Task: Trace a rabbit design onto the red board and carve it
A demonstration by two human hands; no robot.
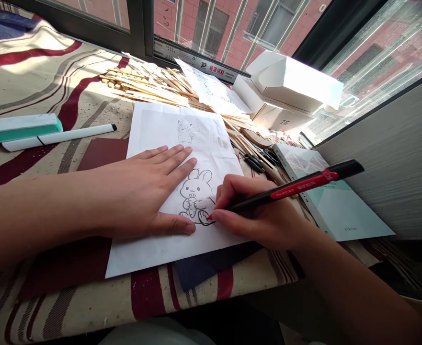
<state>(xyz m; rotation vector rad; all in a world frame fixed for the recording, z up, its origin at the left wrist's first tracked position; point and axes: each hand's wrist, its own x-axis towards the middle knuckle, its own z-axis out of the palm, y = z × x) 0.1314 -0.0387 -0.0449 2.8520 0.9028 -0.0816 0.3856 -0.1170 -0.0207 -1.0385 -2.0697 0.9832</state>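
Note:
A white sheet of paper (149, 258) lies at a slant in front of me. On it is a line drawing of a rabbit holding a carrot (196, 191), with a smaller cartoon figure (185, 132) above. My left hand (156, 187) rests flat on the sheet, fingers spread, just left of the rabbit. Pinched in my right hand (261, 211) is a black pen with a red label (297, 187). Its red tip touches the paper at the rabbit's foot, and the far end points up to the right.
Under the sheet show a maroon sheet (99, 155) and a dark blue sheet (211, 268). Wooden sticks (146, 86), a white box (282, 91) and a pale book (343, 206) sit behind and right. A white marker (67, 136) lies left on the striped cloth (88, 306).

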